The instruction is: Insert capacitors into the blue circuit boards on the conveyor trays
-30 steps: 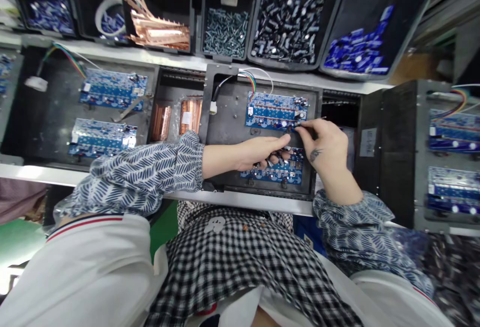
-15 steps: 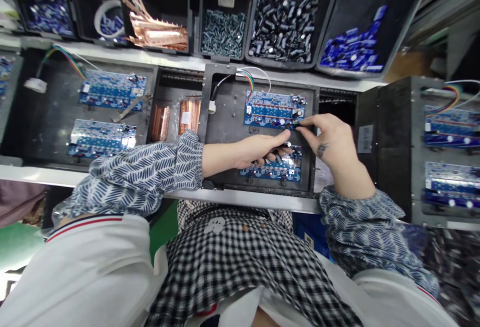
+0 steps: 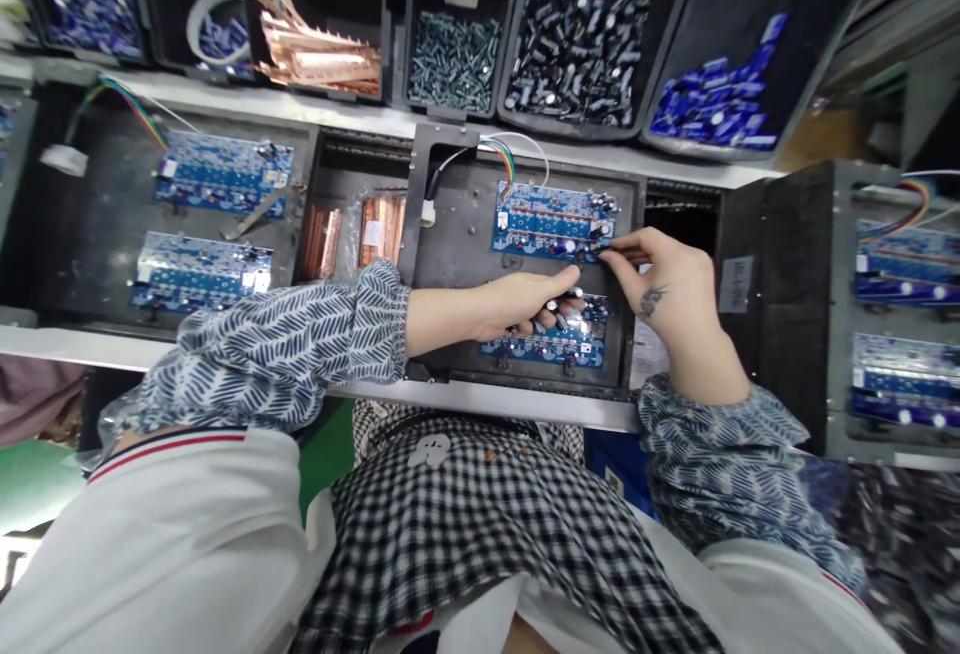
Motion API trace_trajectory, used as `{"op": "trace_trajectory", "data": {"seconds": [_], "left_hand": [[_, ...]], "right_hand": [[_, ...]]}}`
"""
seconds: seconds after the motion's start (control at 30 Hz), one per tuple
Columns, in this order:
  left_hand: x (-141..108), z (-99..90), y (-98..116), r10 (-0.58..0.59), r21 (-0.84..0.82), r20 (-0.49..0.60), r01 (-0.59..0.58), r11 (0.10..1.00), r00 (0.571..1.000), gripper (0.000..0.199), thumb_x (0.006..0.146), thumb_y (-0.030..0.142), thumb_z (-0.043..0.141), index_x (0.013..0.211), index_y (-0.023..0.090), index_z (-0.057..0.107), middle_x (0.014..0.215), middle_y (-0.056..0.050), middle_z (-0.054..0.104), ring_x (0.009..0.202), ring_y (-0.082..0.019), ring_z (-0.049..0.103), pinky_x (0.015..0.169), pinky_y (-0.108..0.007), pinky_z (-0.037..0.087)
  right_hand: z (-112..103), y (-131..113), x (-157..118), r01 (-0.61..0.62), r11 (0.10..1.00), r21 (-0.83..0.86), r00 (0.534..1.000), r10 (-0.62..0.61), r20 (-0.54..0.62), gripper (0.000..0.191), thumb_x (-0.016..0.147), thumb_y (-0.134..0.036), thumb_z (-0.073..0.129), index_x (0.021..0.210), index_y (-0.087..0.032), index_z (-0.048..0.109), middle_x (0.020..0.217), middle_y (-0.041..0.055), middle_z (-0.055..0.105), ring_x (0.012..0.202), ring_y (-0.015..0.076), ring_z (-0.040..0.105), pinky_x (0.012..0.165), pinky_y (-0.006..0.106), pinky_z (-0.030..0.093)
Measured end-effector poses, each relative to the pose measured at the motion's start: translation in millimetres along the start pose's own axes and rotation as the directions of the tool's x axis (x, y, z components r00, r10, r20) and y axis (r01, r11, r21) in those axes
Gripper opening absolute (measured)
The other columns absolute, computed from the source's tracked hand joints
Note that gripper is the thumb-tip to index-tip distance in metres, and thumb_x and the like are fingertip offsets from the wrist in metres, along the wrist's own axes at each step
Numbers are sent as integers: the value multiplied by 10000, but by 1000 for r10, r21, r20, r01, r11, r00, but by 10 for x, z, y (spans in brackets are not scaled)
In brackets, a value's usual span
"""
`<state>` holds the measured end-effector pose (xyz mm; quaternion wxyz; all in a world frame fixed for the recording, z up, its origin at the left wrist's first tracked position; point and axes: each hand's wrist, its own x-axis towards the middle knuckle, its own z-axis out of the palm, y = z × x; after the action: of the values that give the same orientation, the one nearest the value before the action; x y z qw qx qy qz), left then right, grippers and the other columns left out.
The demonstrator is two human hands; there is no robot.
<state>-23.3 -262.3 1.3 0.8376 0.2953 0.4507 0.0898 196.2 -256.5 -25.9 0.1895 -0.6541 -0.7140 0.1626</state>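
Note:
Several small dark cylindrical capacitors point(image 3: 553, 306) lie in the curled fingers of my left hand point(image 3: 517, 302), its thumb stretched over them. That hand is above the lower blue circuit board point(image 3: 592, 346) and hides part of it. My right hand point(image 3: 660, 279) pinches a small dark part, seemingly a capacitor, at the lower right corner of the upper blue circuit board point(image 3: 551, 209). The fingertips mostly cover this part, and I cannot tell whether its leads are in the board. Both boards lie in a black tray point(image 3: 454, 269).
Behind the tray stand bins of black capacitors point(image 3: 577, 44), blue capacitors point(image 3: 712, 109), small greenish parts point(image 3: 454, 59) and copper strips point(image 3: 330, 64). Another tray with boards point(image 3: 90, 224) is at the left, one more point(image 3: 840, 324) at the right. Rainbow wires point(image 3: 506, 159) arch over the upper board.
The view has shifted slightly. My right fingertips stay at the upper board's corner, with the dark part now less visible between them. My left hand keeps its hold on the capacitors.

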Motion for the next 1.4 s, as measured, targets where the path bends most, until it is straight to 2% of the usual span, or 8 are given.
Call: {"op": "trace_trajectory", "data": {"seconds": [0.4, 0.57, 0.67, 0.77, 0.9, 1.07, 1.27, 1.4], "left_hand": [[36, -37, -52, 69, 90, -7, -68, 994, 998, 580, 964, 687, 550, 813, 154, 719, 858, -54, 646, 598, -93, 419, 460, -201, 238], [25, -11, -55, 150, 111, -59, -143, 983, 987, 567, 1008, 616, 528, 748, 140, 692, 814, -52, 651, 670, -98, 493, 576, -194, 354], [17, 8, -51, 209, 99, -53, -203, 974, 977, 544, 1009, 574, 550, 702, 136, 648, 759, -36, 614, 691, -98, 508, 639, -194, 397], [4, 13, -23, 186, 71, -48, -182, 981, 981, 471, 1012, 526, 557, 756, 140, 645, 780, -22, 593, 653, -85, 481, 564, -177, 351], [-35, 8, 52, 33, -96, 31, -30, 995, 999, 330, 1039, 319, 415, 796, 143, 552, 821, -39, 591, 575, -72, 454, 436, -169, 203], [-35, 1, 64, 9, -172, 64, 3, 985, 998, 229, 989, 156, 399, 784, 138, 501, 807, -59, 583, 539, -56, 433, 413, -151, 163], [-3, -13, -4, 83, -14, 95, -82, 997, 992, 297, 1029, 392, 577, 851, 155, 561, 847, -35, 614, 533, -49, 417, 432, -169, 207], [-36, 1, 20, 67, -17, 74, -66, 998, 995, 389, 1025, 498, 555, 818, 174, 499, 790, -11, 600, 513, -57, 393, 440, -179, 206]], "right_hand": [[12, -67, -46, 152, 973, -174, 988, -150, 27, 209, 951, -384, 554, 944, -259, 722, 971, 91, 752, 875, 292, 714, 763, 421, 562], [-34, -365, -311, 195, 971, 139, 980, -187, -68, 248, 936, -367, 621, 1148, -250, 674, 1095, 82, 737, 910, 255, 722, 840, 442, 605], [-25, -475, -433, 173, 925, 339, 984, -172, -34, 180, 877, -367, 710, 1027, -275, 671, 955, 30, 744, 814, 221, 723, 763, 398, 621], [-11, -343, -327, 111, 914, 390, 993, -90, -73, 169, 849, -392, 716, 936, -255, 671, 895, 29, 745, 780, 216, 719, 739, 392, 617], [4, 19, -2, -13, 962, 273, 975, 73, -210, 181, 816, -415, 722, 873, -246, 692, 838, 50, 751, 739, 224, 705, 757, 406, 597], [65, 128, 133, -93, 992, 85, 983, 105, -152, 117, 841, -344, 681, 850, -231, 707, 837, 86, 772, 772, 276, 731, 780, 449, 574], [57, 63, 95, -114, 993, -44, 990, 109, -87, 94, 904, -309, 646, 913, -237, 707, 894, 116, 776, 855, 322, 737, 819, 482, 562], [78, 63, 95, -61, 992, -113, 996, 53, -74, 96, 910, -311, 641, 927, -254, 717, 922, 107, 776, 861, 329, 729, 818, 500, 563]]}}
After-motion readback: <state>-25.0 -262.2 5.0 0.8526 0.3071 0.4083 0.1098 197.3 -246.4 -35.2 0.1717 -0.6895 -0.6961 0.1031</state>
